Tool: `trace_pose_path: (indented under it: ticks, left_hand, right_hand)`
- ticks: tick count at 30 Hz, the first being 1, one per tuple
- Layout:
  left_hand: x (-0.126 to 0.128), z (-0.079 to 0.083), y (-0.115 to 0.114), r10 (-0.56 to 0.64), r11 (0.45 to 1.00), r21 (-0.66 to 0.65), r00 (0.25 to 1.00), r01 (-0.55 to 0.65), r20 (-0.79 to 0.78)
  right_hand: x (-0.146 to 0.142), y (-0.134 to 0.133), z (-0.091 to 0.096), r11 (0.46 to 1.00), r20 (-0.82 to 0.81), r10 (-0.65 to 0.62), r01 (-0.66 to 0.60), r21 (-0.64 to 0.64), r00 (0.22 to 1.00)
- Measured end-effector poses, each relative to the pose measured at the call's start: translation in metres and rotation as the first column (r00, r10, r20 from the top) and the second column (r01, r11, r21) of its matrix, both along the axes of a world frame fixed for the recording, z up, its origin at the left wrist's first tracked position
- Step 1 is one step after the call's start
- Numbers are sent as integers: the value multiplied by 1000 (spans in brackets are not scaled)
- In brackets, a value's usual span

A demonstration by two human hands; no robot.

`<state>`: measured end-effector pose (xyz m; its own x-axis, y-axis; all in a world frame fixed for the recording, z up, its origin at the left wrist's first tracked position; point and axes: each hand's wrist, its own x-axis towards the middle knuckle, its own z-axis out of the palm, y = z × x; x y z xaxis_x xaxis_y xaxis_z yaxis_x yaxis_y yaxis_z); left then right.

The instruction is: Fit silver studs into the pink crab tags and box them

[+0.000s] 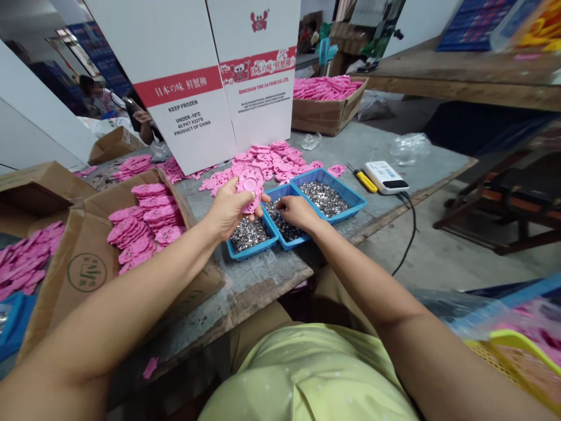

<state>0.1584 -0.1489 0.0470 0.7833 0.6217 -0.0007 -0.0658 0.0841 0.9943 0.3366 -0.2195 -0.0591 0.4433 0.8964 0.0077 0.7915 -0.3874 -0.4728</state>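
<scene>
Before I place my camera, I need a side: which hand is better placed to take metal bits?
Probably the right hand: it reaches into metal bits in the middle blue tray; the left hand holds a pink piece.

White carton (245, 120), crossed by red bands (210, 80) with white lettering (179, 89); crab emblem (259, 21) red. In front of the carton: pink pieces (263, 161); blue trays (350, 212); silver-grey metal parts (322, 197). Front left of the carton: brown box (61, 292), green ring emblem (86, 272). Front right: yellow-and-black screwdriver (366, 182); white device (385, 175).
</scene>
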Motion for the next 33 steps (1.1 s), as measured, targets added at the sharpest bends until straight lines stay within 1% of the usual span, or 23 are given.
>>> trace_pose_path:
  ticks: [7, 12, 13, 15, 17, 18, 19, 20, 22, 23, 24, 25, 28, 33]
  left_hand:
    - [2, -2, 1, 52, 998, 19, 999, -52, 10]
    - [3, -5, 4, 64, 998, 27, 998, -64, -6]
    - [3, -5, 4, 68, 997, 28, 998, -68, -11]
    - [4, -6, 5, 80, 997, 24, 996, -79, -26]
    - [4, -6, 5, 90, 996, 16, 995, -89, -39]
    - [4, -6, 6, 91, 996, 12, 995, -91, -40]
    - [4, -6, 6, 97, 995, 9, 994, -97, -41]
    - [4, -6, 6, 105, 994, 6, 993, -105, -44]
    - [5, -5, 6, 126, 992, 8, 991, -126, -51]
    - [5, -4, 5, 134, 991, 13, 990, -134, -53]
    - [5, -4, 5, 138, 990, 21, 989, -137, -52]
    - [4, -3, 4, 140, 990, 30, 989, -138, -51]
    - [3, -1, 3, 151, 988, 34, 986, -149, -66]
    - [1, 1, 4, 174, 984, 40, 981, -171, -85]
  right_hand:
    - [0, 0, 0, 1000, 9, 0, 0, -23, 1000]
    - [-4, -2, 3, 999, -5, -24, 24, -23, 1000]
    - [-3, -3, 5, 999, -12, -35, 35, -2, 999]
    - [5, -5, 11, 992, -18, -88, 89, 87, 996]
    - [20, -8, 17, 966, 10, -191, 186, 180, 981]
    - [30, -9, 20, 953, 42, -246, 234, 192, 968]
    - [41, -10, 22, 948, 84, -289, 272, 165, 954]
    - [51, -10, 23, 949, 128, -309, 298, 100, 942]
    - [67, -10, 21, 944, 176, -308, 324, -69, 935]
    - [72, -10, 19, 935, 178, -302, 327, -134, 937]
    - [75, -10, 16, 928, 171, -302, 330, -171, 938]
    - [75, -10, 14, 925, 162, -307, 334, -179, 938]
    - [73, -8, 7, 924, 146, -335, 355, -144, 931]
    - [76, -4, 3, 913, 80, -403, 406, -33, 912]
